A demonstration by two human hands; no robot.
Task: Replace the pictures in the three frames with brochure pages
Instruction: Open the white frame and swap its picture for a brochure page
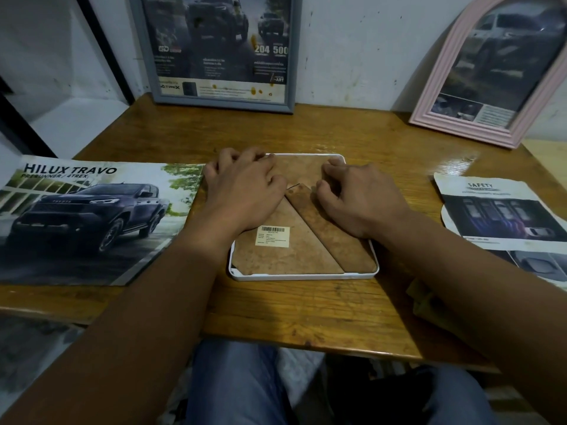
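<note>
A white-rimmed picture frame (302, 277) lies face down in the middle of the wooden table, its brown backing board and folding stand (331, 231) facing up. My left hand (245, 191) rests on the backing's upper left, its fingertips curled against the top edge. My right hand (359, 194) rests on the upper right, with fingers curled beside the stand's tip. A grey frame (290, 56) and a pink arched frame (441, 78) lean on the wall, both showing truck brochure pages. The Hilux Travo brochure (89, 219) lies at the left.
A torn brochure page headed SAFETY (497, 216) lies at the right of the table. A barcode sticker (273, 236) is on the backing board. Under my right forearm lies a yellowish-brown scrap (420, 297). A black bar (104, 47) leans on the wall at the far left.
</note>
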